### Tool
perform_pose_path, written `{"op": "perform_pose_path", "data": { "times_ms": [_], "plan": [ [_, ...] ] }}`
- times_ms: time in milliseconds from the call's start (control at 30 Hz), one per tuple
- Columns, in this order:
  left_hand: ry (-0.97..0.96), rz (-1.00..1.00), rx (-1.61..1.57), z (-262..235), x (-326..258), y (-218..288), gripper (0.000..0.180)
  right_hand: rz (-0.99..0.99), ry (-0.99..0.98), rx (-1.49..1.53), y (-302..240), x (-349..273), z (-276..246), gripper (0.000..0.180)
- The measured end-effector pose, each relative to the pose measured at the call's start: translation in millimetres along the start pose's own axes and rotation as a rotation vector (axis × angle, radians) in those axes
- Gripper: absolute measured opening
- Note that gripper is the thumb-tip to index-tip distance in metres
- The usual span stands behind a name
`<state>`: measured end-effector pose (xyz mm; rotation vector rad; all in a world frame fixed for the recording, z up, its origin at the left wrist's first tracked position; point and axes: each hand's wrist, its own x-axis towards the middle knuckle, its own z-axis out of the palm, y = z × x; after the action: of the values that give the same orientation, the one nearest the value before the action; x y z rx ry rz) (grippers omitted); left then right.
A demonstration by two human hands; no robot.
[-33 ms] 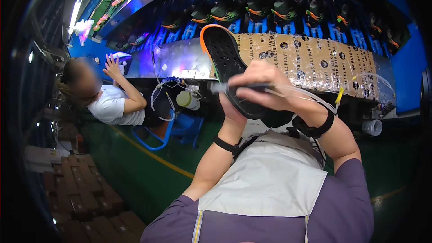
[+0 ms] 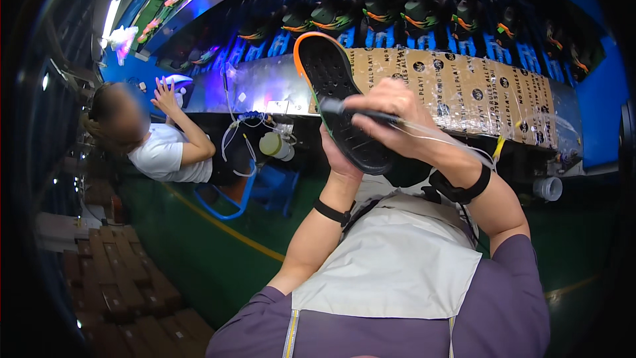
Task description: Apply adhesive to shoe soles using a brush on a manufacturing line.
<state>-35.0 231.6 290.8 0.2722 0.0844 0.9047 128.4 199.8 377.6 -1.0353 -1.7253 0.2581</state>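
A black shoe sole (image 2: pixel 326 69) with an orange and green rim is tilted up in front of me, its inner side with small holes facing me. My left hand (image 2: pixel 339 154) grips it from below near the middle, the fingers mostly hidden behind it. My right hand (image 2: pixel 399 118) is closed around the dark handle of a brush (image 2: pixel 376 116), with a clear thin tube (image 2: pixel 450 138) running back from it along my wrist. The pale, blurred brush tip lies over the middle of the sole; whether it touches cannot be told.
A metal bench (image 2: pixel 265 86) bears a printed cardboard sheet (image 2: pixel 457 86). Behind it, several dark shoe uppers (image 2: pixel 419 14) stand on blue holders. To the left, a person in a white shirt (image 2: pixel 162 154) sits near a blue chair (image 2: pixel 228 202). A plastic cup (image 2: pixel 548 188) is at right.
My right hand has shifted slightly up, bringing the brush tip from the sole's left edge inward over its middle. The sole has barely moved.
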Motion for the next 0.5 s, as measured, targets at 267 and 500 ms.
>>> {"op": "perform_pose_path", "data": {
  "times_ms": [267, 500],
  "plan": [
    [0.148, 0.011, 0.199, -31, 1, 18, 0.072, -0.001, -0.157, 0.144, -9, -2, -13, 0.029],
    [-0.046, 0.047, 0.082, 5, 15, 18, 0.093, -0.111, -0.344, 0.167, -14, -1, -23, 0.031]
  ]
}}
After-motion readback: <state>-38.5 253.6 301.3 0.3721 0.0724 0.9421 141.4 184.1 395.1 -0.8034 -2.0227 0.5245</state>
